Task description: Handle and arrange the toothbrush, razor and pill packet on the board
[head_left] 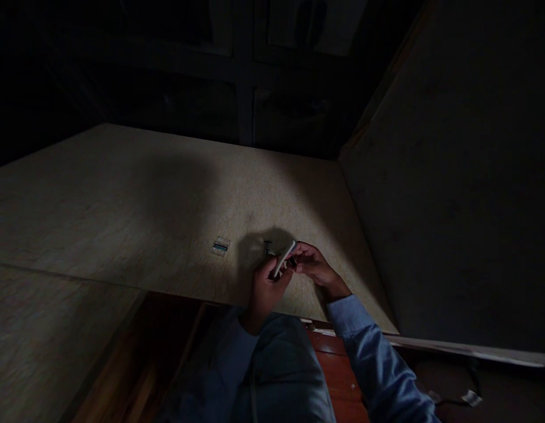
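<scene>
Both hands are raised together over the near edge of the table (179, 200). My left hand (267, 285) is closed on the lower end of a thin, pale, flat-edged object (284, 259), which stands tilted. My right hand (314, 264) bends its fingers around the upper end of that same object. Between the fingers shows a small dark piece (291, 262), too dim to name. Just beyond my left hand lies a small dark T-shaped item (267, 245), perhaps a razor. Further left rests a small clear pack (220, 246) with a teal strip, apart from both hands.
A dark upright panel (466, 194) borders the table on the right. Dark framed panes (243, 76) stand behind it. Below the near edge are a reddish-brown wooden surface (338, 370) and, at lower right, a dark cable with a white tag (472, 398). Light is poor.
</scene>
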Tool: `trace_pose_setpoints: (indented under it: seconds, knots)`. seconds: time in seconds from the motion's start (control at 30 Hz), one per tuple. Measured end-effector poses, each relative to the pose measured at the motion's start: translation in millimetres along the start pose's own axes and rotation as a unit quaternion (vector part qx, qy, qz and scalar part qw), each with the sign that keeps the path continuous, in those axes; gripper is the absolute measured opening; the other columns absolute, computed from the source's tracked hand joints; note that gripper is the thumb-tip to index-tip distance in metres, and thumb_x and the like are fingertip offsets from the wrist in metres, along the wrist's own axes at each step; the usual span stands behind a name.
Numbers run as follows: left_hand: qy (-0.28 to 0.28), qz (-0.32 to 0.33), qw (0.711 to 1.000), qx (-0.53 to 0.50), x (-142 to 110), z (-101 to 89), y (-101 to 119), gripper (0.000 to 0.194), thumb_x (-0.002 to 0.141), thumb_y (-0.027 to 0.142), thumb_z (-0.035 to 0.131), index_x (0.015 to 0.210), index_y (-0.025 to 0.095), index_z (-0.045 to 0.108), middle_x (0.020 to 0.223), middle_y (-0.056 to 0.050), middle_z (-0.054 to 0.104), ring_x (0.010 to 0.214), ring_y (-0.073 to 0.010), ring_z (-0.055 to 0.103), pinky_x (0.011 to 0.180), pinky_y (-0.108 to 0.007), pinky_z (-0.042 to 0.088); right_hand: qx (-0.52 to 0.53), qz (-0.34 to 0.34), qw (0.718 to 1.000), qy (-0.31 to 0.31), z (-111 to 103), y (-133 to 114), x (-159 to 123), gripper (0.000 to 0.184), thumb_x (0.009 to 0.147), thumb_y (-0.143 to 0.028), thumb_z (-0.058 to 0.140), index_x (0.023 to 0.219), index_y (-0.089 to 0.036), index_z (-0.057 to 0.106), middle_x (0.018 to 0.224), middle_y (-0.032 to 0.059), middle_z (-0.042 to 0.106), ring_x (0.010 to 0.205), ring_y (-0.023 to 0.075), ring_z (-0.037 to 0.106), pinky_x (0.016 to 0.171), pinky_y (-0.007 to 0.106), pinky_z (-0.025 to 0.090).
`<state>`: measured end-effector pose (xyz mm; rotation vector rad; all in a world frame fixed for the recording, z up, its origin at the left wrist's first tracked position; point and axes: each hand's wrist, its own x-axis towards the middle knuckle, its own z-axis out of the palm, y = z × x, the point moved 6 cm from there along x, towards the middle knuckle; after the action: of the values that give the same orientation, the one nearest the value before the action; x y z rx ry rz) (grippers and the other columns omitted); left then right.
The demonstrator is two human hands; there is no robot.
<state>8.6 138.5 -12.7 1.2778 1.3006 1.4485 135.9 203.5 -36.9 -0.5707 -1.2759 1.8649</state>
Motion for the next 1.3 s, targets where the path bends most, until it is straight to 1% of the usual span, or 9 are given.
trace_pose_setpoints:
  seconds: [0.23, 0.37, 0.47, 0.53, 0.67, 0.8, 1.17, 1.23, 1.3]
  knots:
    - [0.023, 0.031, 0.999, -0.006, 4.3, 2.8, 10.8, 0.01, 0.08, 0.029, 0.071, 0.079, 0.021, 0.076, 0.074, -0.002, 0.07, 0.072, -0.0163, 0.063, 0.066, -0.027, 0.049, -0.002, -0.014, 1.0, 0.012, -4.8, 0.1, 0.6, 0.04, 0.06, -0.036, 0.094, 0.089, -0.02, 0.073, 0.078, 0.0009, 0.074, 0.067, 0.0145, 0.066, 0.065, 0.026, 0.052]
    - [0.067, -0.079, 0.989, -0.107, 2.7, -1.2, 1.8, 0.025, 0.07, 0.04, 0.082, 0.077, 0.018, 0.073, 0.063, 0.001, 0.064, 0.059, -0.0121, 0.056, 0.054, -0.024, 0.044, -0.011, 0.014, 0.999, 0.03, -7.0, 2.7, -0.3, 0.036, 0.059, -0.037, 0.094, 0.081, -0.019, 0.071, 0.062, -0.0022, 0.068, 0.051, 0.0112, 0.058, 0.054, 0.023, 0.047]
    - [0.046, -0.201, 0.948, -0.242, -1.1, 3.6, -3.6, 0.04, 0.064, 0.047, 0.087, 0.08, 0.016, 0.068, 0.05, 0.009, 0.045, 0.039, -0.0032, 0.032, 0.039, -0.018, 0.024, -0.011, 0.004, 1.0, 0.027, -4.6, -1.7, -0.6, 0.036, 0.059, -0.037, 0.094, 0.082, -0.018, 0.072, 0.059, -0.0033, 0.066, 0.05, 0.01, 0.055, 0.054, 0.022, 0.045]
    - [0.009, -0.255, 0.914, -0.316, -4.1, 9.5, -1.4, 0.046, 0.059, 0.048, 0.09, 0.075, 0.015, 0.062, 0.052, 0.011, 0.043, 0.037, 0.0003, 0.022, 0.036, -0.017, 0.015, -0.004, -0.016, 1.0, 0.024, -2.3, -7.4, -0.9, 0.039, 0.059, -0.035, 0.094, 0.088, -0.019, 0.075, 0.064, -0.003, 0.067, 0.054, 0.0097, 0.055, 0.056, 0.022, 0.045]
    - [-0.037, -0.324, 0.857, -0.399, -11.9, 20.3, 0.6, 0.053, 0.052, 0.042, 0.095, 0.076, 0.015, 0.056, 0.066, 0.009, 0.052, 0.039, 0.0034, 0.023, 0.035, -0.014, 0.01, 0.014, -0.006, 1.0, 0.0, 3.7, -11.9, -2.8, 0.054, 0.053, -0.031, 0.097, 0.102, -0.023, 0.077, 0.073, -0.0018, 0.07, 0.063, 0.0121, 0.061, 0.058, 0.022, 0.046]
    - [-0.064, -0.34, 0.834, -0.43, -18.8, 31.0, -2.5, 0.051, 0.057, 0.036, 0.094, 0.081, 0.016, 0.055, 0.069, 0.01, 0.05, 0.04, 0.0033, 0.022, 0.035, -0.013, 0.009, -0.003, 0.015, 1.0, -0.022, 6.4, -11.2, -4.7, 0.055, 0.053, -0.031, 0.097, 0.105, -0.023, 0.079, 0.074, -0.0014, 0.071, 0.064, 0.012, 0.061, 0.061, 0.023, 0.048]
    - [-0.076, -0.341, 0.833, -0.429, -22.0, 34.0, 1.3, 0.055, 0.053, 0.037, 0.096, 0.083, 0.018, 0.054, 0.065, 0.011, 0.041, 0.04, 0.003, 0.023, 0.035, -0.012, 0.012, 0.003, 0.026, 0.998, -0.057, 6.8, -10.6, -6.8, 0.051, 0.058, -0.031, 0.095, 0.106, -0.022, 0.078, 0.085, 0.0019, 0.076, 0.07, 0.0136, 0.064, 0.069, 0.026, 0.053]
    - [-0.077, -0.33, 0.847, -0.409, -22.3, 33.6, 2.7, 0.053, 0.055, 0.04, 0.094, 0.083, 0.018, 0.055, 0.067, 0.01, 0.046, 0.041, 0.0028, 0.024, 0.035, -0.013, 0.011, 0.007, 0.016, 0.999, -0.045, 6.4, -11.6, -6.8, 0.049, 0.059, -0.034, 0.094, 0.104, -0.021, 0.078, 0.083, 0.0016, 0.074, 0.068, 0.0132, 0.063, 0.067, 0.026, 0.052]
    - [-0.07, -0.302, 0.879, -0.362, -21.8, 29.9, 4.2, 0.049, 0.062, 0.047, 0.089, 0.086, 0.017, 0.059, 0.072, 0.007, 0.052, 0.04, 0.0023, 0.026, 0.035, -0.014, 0.012, 0.021, 0.003, 1.0, -0.016, 2.7, -12.2, -6.2, 0.048, 0.06, -0.038, 0.093, 0.102, -0.021, 0.078, 0.082, 0.001, 0.072, 0.065, 0.0131, 0.061, 0.065, 0.027, 0.052]
